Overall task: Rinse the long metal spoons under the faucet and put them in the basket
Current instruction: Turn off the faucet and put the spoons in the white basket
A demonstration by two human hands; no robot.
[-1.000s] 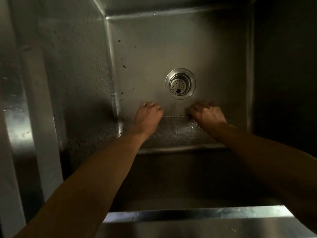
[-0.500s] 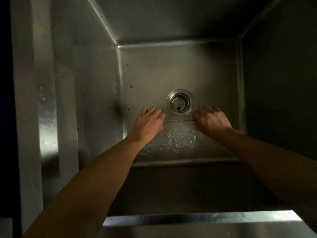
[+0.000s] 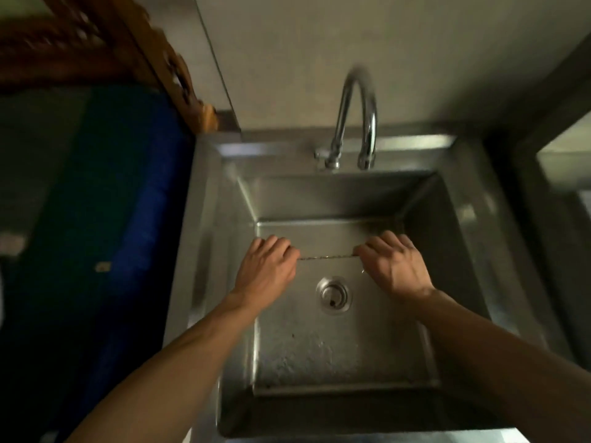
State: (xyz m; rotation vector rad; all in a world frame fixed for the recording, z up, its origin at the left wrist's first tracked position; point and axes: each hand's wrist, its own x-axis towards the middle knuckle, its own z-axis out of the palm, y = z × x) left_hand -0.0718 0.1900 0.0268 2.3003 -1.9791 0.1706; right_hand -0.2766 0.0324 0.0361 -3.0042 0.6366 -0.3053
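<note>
Both hands are seen inside the sink [image 3: 473, 219], each one closed around one end of the long metal spoons [image 3: 326, 258]: the left hand [image 3: 267, 270] is clamped on the left end and the right hand [image 3: 395, 266] on the right end, so that only a thin twisted stretch of metal is shown between them. How many spoons are held in the bundle cannot be told. The spoons are kept level above the sink floor, a little behind the drain [image 3: 333, 294] and in front of the faucet [image 3: 355, 119], not yet under its spout. No water is seen to run from the spout, although the sink floor looks wet near the front. No basket is shown anywhere in the view. From this it is judged that the task is at an early stage: the spoons have been taken up, but the rinsing is probably not begun, and the placing into the basket is left entirely to be done.
</note>
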